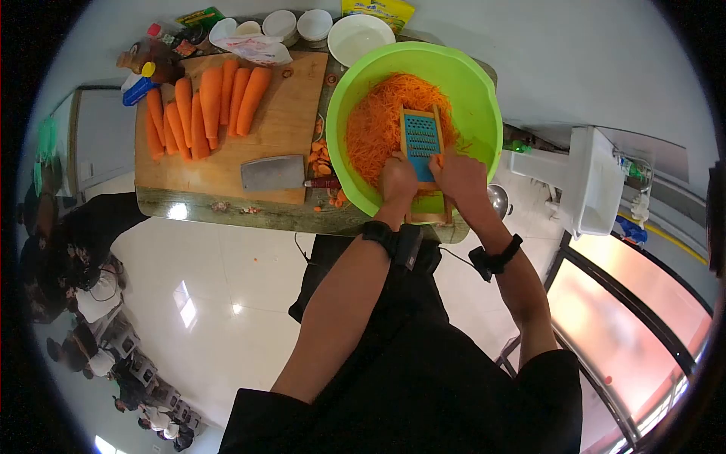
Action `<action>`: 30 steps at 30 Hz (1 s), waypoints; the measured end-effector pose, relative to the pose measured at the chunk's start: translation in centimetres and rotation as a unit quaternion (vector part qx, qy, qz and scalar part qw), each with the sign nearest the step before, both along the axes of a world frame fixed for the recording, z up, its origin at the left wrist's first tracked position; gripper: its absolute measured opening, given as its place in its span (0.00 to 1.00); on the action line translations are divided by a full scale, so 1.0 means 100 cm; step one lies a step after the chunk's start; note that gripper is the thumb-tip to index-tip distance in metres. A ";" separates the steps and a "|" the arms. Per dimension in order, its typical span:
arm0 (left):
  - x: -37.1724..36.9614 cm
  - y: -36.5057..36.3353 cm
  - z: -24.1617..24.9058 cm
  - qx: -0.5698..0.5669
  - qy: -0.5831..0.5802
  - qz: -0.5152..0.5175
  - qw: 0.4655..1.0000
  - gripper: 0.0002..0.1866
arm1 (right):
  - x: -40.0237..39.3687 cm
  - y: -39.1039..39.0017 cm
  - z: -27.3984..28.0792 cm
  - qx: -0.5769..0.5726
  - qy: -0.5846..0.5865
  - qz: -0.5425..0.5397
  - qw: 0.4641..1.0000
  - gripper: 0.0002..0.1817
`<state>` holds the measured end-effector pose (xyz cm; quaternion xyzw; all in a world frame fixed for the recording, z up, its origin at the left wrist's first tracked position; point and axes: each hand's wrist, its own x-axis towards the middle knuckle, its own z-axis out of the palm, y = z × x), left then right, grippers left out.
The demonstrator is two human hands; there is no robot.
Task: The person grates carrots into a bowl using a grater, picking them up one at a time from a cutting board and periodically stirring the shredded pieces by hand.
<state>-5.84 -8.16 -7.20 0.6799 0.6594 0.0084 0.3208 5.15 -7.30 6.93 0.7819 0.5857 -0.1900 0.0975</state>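
Observation:
A wood-framed grater (422, 136) with a blue metal face leans inside a large lime-green basin (484, 98). Around and under it lies a heap of shredded carrot (378, 125). My left hand (398, 179) is closed on the left side of the grater's frame. Against the lower part of the blue face, my right hand (461, 180) is closed on a small piece of carrot (439, 160), mostly hidden by the fingers. The grater's lower end shows below my wrists, near the basin's front rim.
Several peeled carrots (211, 98) lie on a wooden cutting board (295, 91). A cleaver (274, 173) rests at its front edge, handle toward the basin. Carrot scraps (321, 159) lie between board and basin. White bowls (361, 39) and bottles (155, 54) stand behind. Other people (72, 257) are at far left.

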 end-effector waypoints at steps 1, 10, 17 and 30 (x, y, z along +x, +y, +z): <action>0.001 -0.003 -0.003 0.087 -0.008 0.014 0.996 0.18 | -0.001 0.000 0.002 -0.001 -0.001 0.001 1.000 0.24; 0.000 0.016 0.031 -0.141 -0.139 0.165 0.966 0.24 | 0.003 -0.007 -0.018 0.016 -0.023 0.092 0.995 0.23; -0.004 0.005 0.017 -0.118 -0.121 0.093 0.981 0.19 | 0.006 0.050 -0.061 0.067 -0.078 0.174 0.979 0.17; -0.002 0.010 0.030 -0.126 -0.194 0.176 0.957 0.27 | 0.000 0.025 -0.024 0.061 -0.008 0.165 0.984 0.20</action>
